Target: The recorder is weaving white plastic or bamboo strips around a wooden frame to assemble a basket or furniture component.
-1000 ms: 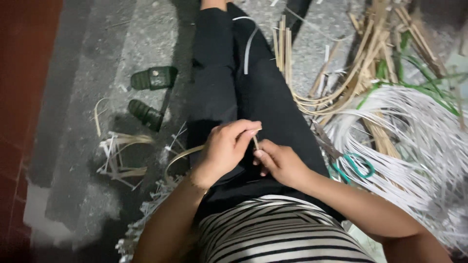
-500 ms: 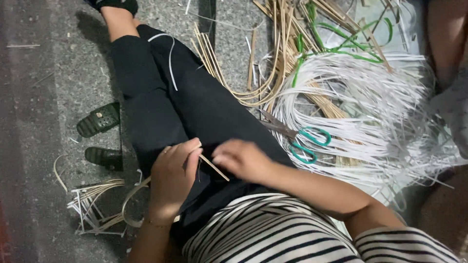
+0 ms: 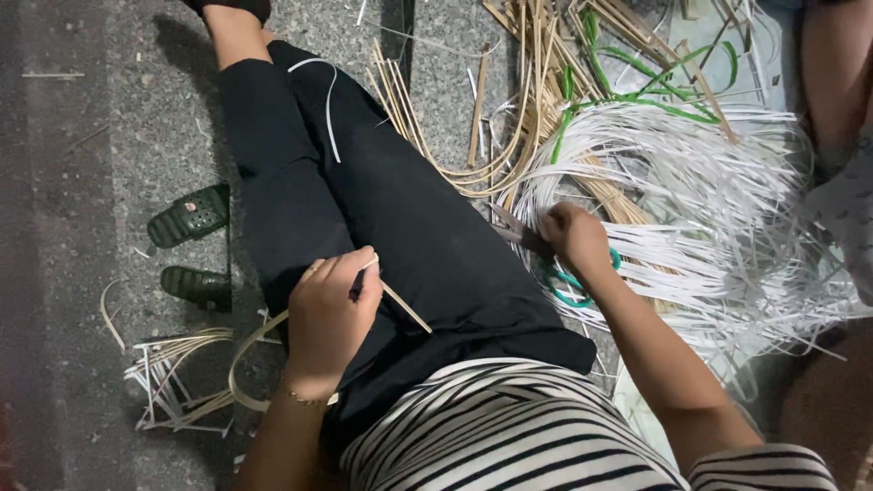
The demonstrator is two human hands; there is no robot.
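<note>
- Left hand (image 3: 329,320) first — its fingers (image 3: 364,265) are pinched together on a thin tan cane strip (image 3: 400,306), which pokes out over the black trousers (image 3: 382,218) on one side and curls down past the wrist in a loop towards the floor (image 3: 73,182).
- Right hand (image 3: 575,236) is out to the side, fingers closed on a pair of scissors (image 3: 518,232); the grey blades point back towards the lap and the teal handles (image 3: 568,277) peek out beneath the palm.
- The scissors lie against the edge of a big sheaf of white strips (image 3: 691,209), with tan canes (image 3: 509,91) and a few green strips (image 3: 637,73) fanned beyond.
- Judging by this, the step in hand is picking up the cutter while the strip is held ready — a trim looks likely.
- That calls for bringing the blades across to the strip's free end, keeping the left pinch firm so it doesn't spring.
- On the floor to the left: two dark green sandals (image 3: 191,245) and a small tangle of offcuts (image 3: 173,373).
</note>
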